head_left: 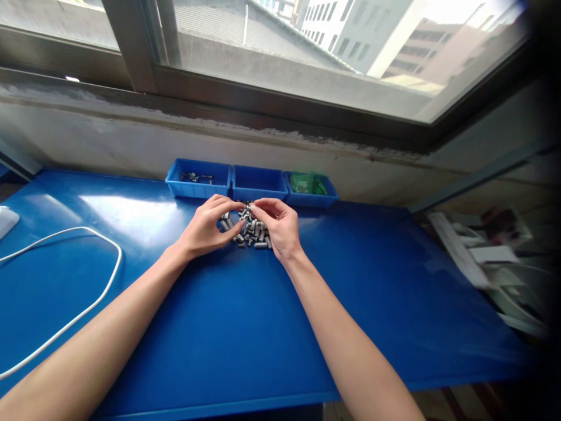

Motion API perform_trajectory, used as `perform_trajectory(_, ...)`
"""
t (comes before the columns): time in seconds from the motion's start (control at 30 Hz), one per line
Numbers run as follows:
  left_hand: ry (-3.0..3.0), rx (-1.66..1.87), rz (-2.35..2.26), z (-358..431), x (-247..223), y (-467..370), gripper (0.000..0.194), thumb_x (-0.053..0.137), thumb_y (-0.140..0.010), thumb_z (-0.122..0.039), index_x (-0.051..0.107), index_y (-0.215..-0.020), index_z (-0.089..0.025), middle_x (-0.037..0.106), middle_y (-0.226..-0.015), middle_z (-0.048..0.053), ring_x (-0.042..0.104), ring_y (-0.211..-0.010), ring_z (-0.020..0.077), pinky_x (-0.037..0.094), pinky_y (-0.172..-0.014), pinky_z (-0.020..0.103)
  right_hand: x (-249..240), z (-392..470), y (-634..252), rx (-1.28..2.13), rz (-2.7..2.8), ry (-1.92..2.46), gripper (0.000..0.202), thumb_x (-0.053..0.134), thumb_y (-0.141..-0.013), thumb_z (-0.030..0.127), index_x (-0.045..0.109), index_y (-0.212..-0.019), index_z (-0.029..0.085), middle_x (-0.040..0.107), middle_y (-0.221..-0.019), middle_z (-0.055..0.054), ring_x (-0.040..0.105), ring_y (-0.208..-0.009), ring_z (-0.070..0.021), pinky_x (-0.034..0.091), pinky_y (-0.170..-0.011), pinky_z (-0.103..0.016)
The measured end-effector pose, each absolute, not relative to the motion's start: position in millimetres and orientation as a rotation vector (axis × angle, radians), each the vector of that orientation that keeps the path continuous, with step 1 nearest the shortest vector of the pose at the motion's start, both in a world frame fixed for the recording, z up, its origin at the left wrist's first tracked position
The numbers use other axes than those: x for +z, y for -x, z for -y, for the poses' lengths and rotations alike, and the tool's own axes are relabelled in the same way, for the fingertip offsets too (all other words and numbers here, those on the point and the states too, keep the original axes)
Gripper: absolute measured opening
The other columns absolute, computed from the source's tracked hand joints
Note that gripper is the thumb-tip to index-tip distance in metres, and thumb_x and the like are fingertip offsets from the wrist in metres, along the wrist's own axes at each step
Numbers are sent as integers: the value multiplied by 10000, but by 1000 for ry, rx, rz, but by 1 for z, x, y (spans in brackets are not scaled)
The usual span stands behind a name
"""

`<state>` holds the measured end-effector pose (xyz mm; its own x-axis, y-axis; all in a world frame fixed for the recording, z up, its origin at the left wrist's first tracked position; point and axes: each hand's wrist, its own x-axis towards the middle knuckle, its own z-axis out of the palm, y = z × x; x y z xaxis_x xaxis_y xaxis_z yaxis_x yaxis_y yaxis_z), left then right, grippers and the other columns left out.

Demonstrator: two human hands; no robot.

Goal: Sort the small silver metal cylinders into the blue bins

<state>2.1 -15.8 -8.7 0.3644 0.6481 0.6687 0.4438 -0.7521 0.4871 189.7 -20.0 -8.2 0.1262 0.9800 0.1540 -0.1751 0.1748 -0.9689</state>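
Note:
A heap of small metal fasteners, with bolts and short cylindrical pieces among them, lies on the blue table before the bins. At the heap's left edge is my left hand, its thumb and forefinger spread apart in a curve, with nothing visible between them. My right hand reaches over the heap's right side. Its thumb and forefinger are pinched together above the pieces; whatever is between the tips is too small to name. The hands partly cover the heap from both sides.
Three blue bins stand along the wall: the left bin contains several bolts, the middle bin shows no contents, and the right bin holds green plastic bags. A white cable loops across the table's left. Clutter sits beyond the right edge.

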Motion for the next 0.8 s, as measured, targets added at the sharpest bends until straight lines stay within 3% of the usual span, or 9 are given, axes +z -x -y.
perform_trajectory(0.43, -2293, 1510, -986, 8, -13, -4, 86, 716, -941, -274, 739, -948, -192, 773, -921, 53, 704, -835, 168, 565, -802, 280, -8, 22, -188, 1177, 1162, 995, 406, 904, -705, 381, 731, -1035, 220, 814, -935, -36, 784, -936, -222, 621, -884, -348)
perform_trajectory(0.67, -1944, 1470, -993, 7, -14, -5, 198, 753, -899, -332, 771, -1031, -186, 787, -1014, 70, 730, -863, 178, 597, -822, 291, -4, 24, -188, 1228, 1214, 945, 405, 848, -772, 376, 702, -1122, 234, 814, -1051, -49, 766, -1079, -244, 601, -983, -390)
perform_trajectory(0.8, -1624, 1550, -1118, 0, -10, 0, 324, 772, -874, -416, 776, -1076, -163, 792, -995, 90, 770, -861, 202, 630, -815, 304, -6, 21, -193, 1036, 1297, 982, 262, 783, -834, 352, 724, -1055, 223, 804, -1082, -56, 761, -1061, -224, 587, -991, -375)
